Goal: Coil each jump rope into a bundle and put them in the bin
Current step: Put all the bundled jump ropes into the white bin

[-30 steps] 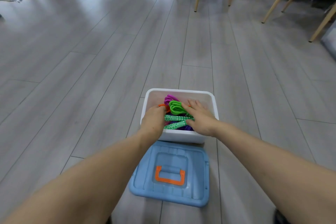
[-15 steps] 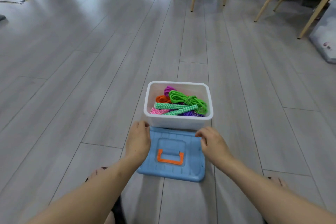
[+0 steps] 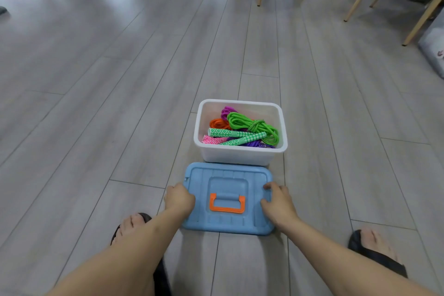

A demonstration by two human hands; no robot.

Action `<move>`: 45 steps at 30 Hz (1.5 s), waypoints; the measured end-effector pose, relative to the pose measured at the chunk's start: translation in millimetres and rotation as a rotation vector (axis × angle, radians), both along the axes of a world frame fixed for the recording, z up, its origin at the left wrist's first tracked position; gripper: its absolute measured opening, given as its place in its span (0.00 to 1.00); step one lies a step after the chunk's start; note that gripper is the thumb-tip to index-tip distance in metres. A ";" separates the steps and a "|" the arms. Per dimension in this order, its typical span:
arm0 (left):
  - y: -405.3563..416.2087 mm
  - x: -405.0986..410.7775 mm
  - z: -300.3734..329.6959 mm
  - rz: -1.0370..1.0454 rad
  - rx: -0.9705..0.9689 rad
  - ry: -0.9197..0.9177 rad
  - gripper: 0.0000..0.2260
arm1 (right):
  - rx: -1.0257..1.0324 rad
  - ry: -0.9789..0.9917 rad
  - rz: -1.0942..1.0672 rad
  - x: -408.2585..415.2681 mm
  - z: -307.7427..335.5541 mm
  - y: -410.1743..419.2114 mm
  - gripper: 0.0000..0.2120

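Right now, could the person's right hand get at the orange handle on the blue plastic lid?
Probably yes. The right hand rests on the right edge of the blue plastic lid, beside the orange handle. The handle lies flat on top, with nothing over it or between it and the fingers.

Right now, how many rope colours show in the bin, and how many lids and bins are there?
Green rope: 1
Orange rope: 1
Magenta rope: 1
Purple rope: 1
Bin: 1
Lid: 1
Total: 6

Smooth plastic bin, matt plastic lid, braided ropes.
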State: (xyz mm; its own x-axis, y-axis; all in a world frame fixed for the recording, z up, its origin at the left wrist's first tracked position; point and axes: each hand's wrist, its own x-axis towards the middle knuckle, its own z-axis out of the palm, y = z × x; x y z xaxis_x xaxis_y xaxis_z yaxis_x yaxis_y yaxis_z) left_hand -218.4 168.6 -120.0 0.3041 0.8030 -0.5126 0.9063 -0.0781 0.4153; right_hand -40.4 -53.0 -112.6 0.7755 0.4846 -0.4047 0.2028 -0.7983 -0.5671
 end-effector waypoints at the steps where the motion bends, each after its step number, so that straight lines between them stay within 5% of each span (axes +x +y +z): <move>1: -2.6 -3.6 4.3 0.039 0.001 -0.029 0.11 | 0.038 -0.002 -0.018 -3.1 3.2 -2.6 0.18; 11: -28.6 -2.6 65.4 0.115 0.285 -0.451 0.12 | 0.378 -0.298 -0.085 -3.8 43.0 -13.6 0.15; 19: 37.9 79.2 117.5 0.047 0.355 -0.723 0.15 | 0.509 -0.426 -0.187 83.9 93.9 44.5 0.12; 26: 89.6 126.1 114.2 -0.208 0.210 -0.334 0.22 | 0.151 -0.227 0.125 143.9 106.2 83.8 0.26; 30: 89.5 121.3 109.0 -0.282 0.307 -0.153 0.20 | -0.004 -0.144 0.294 147.1 96.2 73.4 0.30; 45: 80.5 107.0 101.8 -0.418 0.312 0.007 0.22 | -0.162 -0.171 0.362 124.7 95.3 48.0 0.36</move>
State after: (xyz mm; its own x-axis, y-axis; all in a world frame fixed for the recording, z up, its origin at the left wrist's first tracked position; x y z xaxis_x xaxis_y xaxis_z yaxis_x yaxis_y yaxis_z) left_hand -111.4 249.1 -18.2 0.6287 0.7287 -0.2715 0.7740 -0.5526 0.3091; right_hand 84.4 -5.0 -17.3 0.6294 0.6784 -0.3790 0.5663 -0.7344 -0.3740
